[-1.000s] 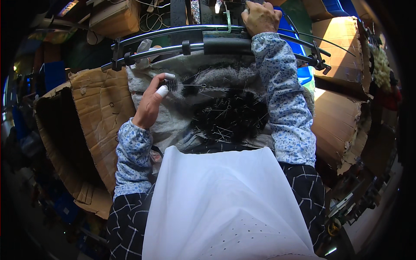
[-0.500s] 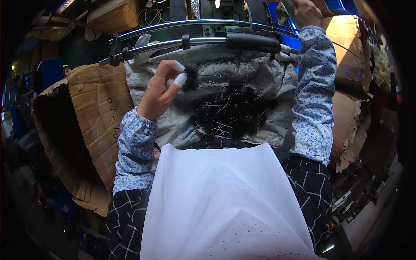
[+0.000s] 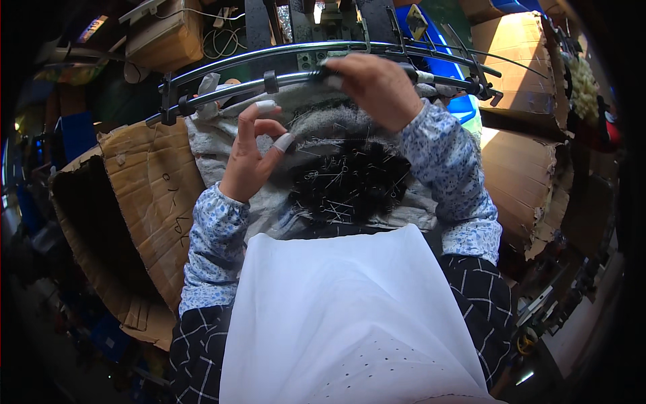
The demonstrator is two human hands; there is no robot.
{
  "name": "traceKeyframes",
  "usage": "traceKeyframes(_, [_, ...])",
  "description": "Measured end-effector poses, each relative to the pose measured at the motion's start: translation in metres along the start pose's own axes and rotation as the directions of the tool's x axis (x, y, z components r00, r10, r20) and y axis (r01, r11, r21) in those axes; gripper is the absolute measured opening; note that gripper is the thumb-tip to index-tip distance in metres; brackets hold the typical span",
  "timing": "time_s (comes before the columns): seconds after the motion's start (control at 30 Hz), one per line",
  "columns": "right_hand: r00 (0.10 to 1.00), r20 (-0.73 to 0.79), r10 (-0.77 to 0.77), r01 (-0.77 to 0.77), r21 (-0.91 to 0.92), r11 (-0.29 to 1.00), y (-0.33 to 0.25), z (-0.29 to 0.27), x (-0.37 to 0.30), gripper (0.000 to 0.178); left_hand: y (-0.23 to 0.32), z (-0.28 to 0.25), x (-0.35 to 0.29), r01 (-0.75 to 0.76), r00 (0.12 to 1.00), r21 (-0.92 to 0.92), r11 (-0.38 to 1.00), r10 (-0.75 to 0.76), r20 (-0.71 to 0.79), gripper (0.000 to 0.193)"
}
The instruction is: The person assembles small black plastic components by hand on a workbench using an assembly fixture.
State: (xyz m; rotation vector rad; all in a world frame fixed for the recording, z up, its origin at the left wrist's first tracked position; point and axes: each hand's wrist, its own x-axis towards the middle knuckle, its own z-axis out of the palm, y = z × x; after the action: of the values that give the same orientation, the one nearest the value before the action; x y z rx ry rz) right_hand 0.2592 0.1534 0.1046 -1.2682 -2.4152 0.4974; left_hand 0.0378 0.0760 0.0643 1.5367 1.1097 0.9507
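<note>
- Left hand (image 3: 250, 156) open, taped fingers spread above the grey cloth (image 3: 269, 209).
- Right hand (image 3: 378, 87) curled around the dark handle (image 3: 321, 73) at the rail (image 3: 222, 89).
- Black pile (image 3: 350, 182) lies on the cloth, between her arms.

a large brown cardboard box (image 3: 145, 202) lies at the left, open, its dark inside facing left and its flap worn and marked by hand. a smaller brown carton (image 3: 165, 34) sits at the upper left, with white cables just beside it. two tall brown cartons stand at the right: the upper carton (image 3: 518, 50) is sunlit, next to a blue bin; the lower carton (image 3: 521, 182) has a torn bottom edge. a small yellow-and-red label (image 3: 91, 28) shows at the upper left.
</note>
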Motion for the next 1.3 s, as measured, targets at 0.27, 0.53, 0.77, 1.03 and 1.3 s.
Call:
traceKeyframes(0.27, [0.900,-0.437,0.008,-0.245,-0.491,0.836,0.095,0.000,0.035,0.015,-0.047,-0.006,-0.025,-0.058,0.960,0.667,0.742,-0.142,0.242,0.048])
traceKeyframes(0.53, [0.891,-0.452,0.036,-0.271,-0.467,0.842,0.095,0.004,0.043,0.015,-0.038,-0.008,-0.020,-0.067,0.974,0.635,0.770,-0.087,0.208,0.050])
traceKeyframes(0.77, [0.901,-0.433,0.001,-0.254,-0.527,0.811,0.098,0.003,0.044,0.015,-0.038,-0.003,-0.017,-0.233,0.940,0.723,0.650,-0.041,0.339,0.043])
traceKeyframes(1.03, [0.916,-0.397,0.058,-0.266,-0.492,0.829,0.104,0.006,0.044,0.016,-0.045,-0.003,-0.013,-0.265,0.942,0.720,0.642,0.010,0.337,0.041])
traceKeyframes(1.3, [0.928,-0.275,0.253,-0.346,-0.377,0.859,0.111,-0.002,0.050,0.023,-0.044,-0.007,-0.009,-0.283,0.932,0.691,0.665,0.022,0.361,0.042])
